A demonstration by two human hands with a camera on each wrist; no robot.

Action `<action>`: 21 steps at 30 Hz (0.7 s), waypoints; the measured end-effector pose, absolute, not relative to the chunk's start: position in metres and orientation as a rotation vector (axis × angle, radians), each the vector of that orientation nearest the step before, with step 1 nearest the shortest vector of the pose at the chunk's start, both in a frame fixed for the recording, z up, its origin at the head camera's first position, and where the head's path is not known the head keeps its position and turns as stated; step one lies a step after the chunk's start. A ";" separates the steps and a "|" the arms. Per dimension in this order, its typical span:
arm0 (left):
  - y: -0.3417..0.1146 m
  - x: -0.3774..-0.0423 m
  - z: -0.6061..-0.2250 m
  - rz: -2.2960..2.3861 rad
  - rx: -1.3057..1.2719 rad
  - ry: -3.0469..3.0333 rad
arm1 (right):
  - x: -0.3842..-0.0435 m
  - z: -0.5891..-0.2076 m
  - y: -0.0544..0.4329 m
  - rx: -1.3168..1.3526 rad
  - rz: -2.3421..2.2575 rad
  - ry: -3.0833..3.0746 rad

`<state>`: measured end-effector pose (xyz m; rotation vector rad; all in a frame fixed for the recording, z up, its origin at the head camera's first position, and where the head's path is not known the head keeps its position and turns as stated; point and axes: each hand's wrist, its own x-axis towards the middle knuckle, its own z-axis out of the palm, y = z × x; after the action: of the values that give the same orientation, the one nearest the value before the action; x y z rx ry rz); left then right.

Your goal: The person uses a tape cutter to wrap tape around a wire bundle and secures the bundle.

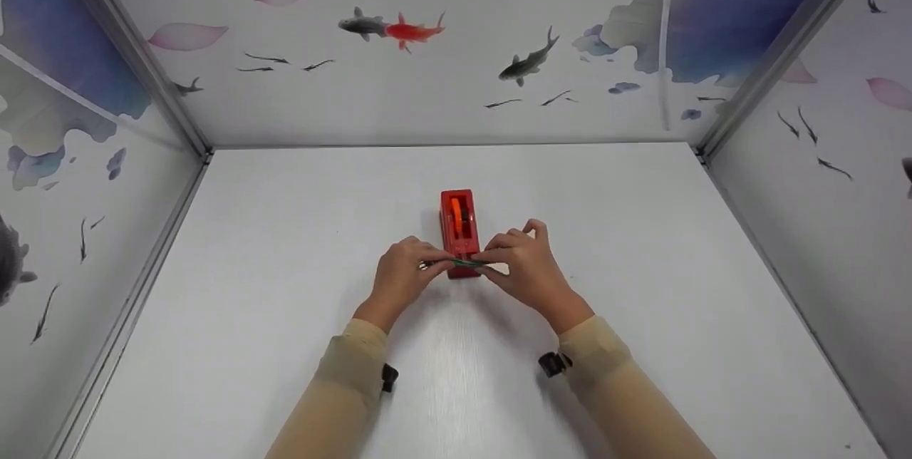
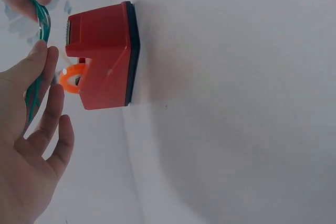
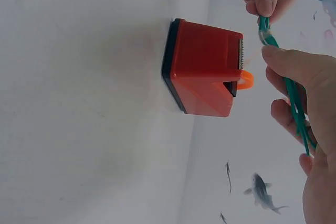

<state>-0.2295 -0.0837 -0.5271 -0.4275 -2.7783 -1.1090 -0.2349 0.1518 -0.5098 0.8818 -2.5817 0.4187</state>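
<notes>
Cord in a slender green bundle is pinched by the bare left hand and right hand, above the near end of a red plastic tape dispenser with an orange reel, set on the white table. If the fingertip grip is loosened, strands could be splayed; if lowered, the bundle could be snagged by the toothed cutter.

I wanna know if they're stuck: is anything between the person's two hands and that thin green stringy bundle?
Nothing visible is. The bare left hand and bare right hand pinch the thin green bundle of strands directly. The boxy red tape dispenser stands below it, not between.
</notes>
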 end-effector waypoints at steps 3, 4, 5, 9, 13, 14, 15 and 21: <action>-0.083 -0.228 -0.527 -1.052 -0.442 -2.739 | -0.233 -0.504 0.149 0.807 0.459 -2.700; -0.082 -0.227 -0.528 -1.047 -0.446 -2.725 | -0.232 -0.502 0.148 0.777 0.490 -2.742; -0.082 -0.227 -0.528 -1.038 -0.454 -2.711 | -0.232 -0.501 0.147 0.746 0.528 -2.783; -0.082 -0.226 -0.531 -1.015 -0.498 -2.628 | -0.234 -0.499 0.146 0.645 0.738 -2.913; -0.082 -0.226 -0.535 -1.005 -0.522 -2.553 | -0.238 -0.499 0.147 0.573 1.019 -3.055; -0.082 -0.226 -0.536 -1.004 -0.526 -2.540 | -0.240 -0.500 0.147 0.555 1.101 -3.084; -0.081 -0.226 -0.537 -1.008 -0.528 -2.531 | -0.241 -0.501 0.148 0.540 1.181 -3.104; -0.080 -0.224 -0.538 -1.088 -0.531 -2.523 | -0.247 -0.508 0.153 0.503 1.442 -3.095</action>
<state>-0.2245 -0.0803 -0.5384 -0.5314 -2.5229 -1.0877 -0.2467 0.1527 -0.5082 0.5027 -3.0948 1.4418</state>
